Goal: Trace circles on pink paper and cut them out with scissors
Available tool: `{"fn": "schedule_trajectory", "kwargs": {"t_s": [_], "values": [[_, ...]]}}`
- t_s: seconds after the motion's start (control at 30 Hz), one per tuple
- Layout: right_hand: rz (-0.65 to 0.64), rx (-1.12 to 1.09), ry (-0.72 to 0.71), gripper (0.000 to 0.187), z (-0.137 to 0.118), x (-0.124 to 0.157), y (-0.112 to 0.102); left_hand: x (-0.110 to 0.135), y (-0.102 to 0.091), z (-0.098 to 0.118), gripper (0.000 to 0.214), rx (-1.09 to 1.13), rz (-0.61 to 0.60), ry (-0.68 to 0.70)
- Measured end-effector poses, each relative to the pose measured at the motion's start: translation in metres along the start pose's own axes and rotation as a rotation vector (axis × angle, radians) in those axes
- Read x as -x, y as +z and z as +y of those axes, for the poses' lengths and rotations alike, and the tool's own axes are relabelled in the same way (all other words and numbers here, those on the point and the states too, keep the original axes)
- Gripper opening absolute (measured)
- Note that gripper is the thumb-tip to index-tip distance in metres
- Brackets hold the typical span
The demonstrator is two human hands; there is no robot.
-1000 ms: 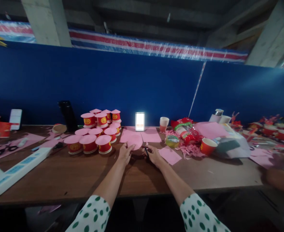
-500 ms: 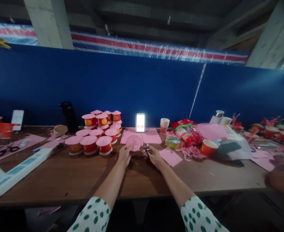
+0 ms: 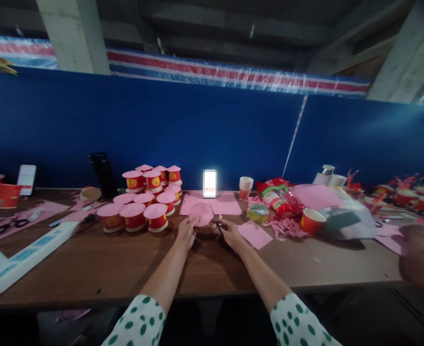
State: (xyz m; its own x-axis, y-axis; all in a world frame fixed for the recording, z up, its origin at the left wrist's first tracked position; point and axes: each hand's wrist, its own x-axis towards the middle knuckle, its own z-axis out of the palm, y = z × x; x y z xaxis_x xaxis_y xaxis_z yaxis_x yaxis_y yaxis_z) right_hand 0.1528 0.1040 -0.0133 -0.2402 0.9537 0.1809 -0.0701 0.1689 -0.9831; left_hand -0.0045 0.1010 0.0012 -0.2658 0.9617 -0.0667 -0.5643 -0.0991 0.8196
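My left hand (image 3: 186, 232) pinches the lower edge of a round pink paper disc (image 3: 201, 213) held just above the brown table (image 3: 107, 262). My right hand (image 3: 230, 232) is closed round the handles of dark scissors (image 3: 216, 223), whose blades point up at the disc's right edge. Flat pink paper sheets (image 3: 226, 203) lie on the table right behind both hands. To the left stands a cluster of upturned red paper cups with pink discs on top (image 3: 145, 202).
A lit phone (image 3: 209, 183) leans on the blue partition. A pink paper square (image 3: 254, 234), tape roll (image 3: 257, 212), red packet (image 3: 279, 196) and red cup (image 3: 310, 220) lie right. A white power strip (image 3: 24, 257) and other scissors (image 3: 6, 225) lie left. Another person's arm (image 3: 421, 262) shows at right.
The pink disc has been lifted from lying flat on the sheets and turned upright in my left hand; the scissors moved up to its right edge.
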Motion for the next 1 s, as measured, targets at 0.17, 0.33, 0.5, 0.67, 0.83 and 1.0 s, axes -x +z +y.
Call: {"fn": "schedule_trajectory", "kwargs": {"t_s": [0.17,0.33,0.5,0.67,0.83,1.0], "values": [[0.000,-0.029,0.002,0.041,-0.005,0.002,0.001,0.000,0.000,0.000,0.021,-0.008,0.008,-0.005],[0.014,-0.050,0.012,0.045,-0.010,0.003,0.004,0.002,0.002,0.001,0.019,0.035,-0.028,0.010],[0.021,-0.020,0.018,0.046,-0.010,0.003,0.004,0.003,0.002,0.002,0.019,0.036,-0.037,0.004],[0.004,0.005,0.008,0.045,-0.006,0.002,0.001,0.003,0.002,0.002,0.018,0.033,-0.038,-0.001],[0.003,-0.004,0.016,0.044,-0.007,0.002,0.001,0.003,0.002,0.002,0.019,0.049,-0.062,0.007],[0.005,0.007,0.001,0.044,-0.001,0.000,0.000,0.005,0.003,0.003,0.016,0.031,-0.047,0.013]]}}
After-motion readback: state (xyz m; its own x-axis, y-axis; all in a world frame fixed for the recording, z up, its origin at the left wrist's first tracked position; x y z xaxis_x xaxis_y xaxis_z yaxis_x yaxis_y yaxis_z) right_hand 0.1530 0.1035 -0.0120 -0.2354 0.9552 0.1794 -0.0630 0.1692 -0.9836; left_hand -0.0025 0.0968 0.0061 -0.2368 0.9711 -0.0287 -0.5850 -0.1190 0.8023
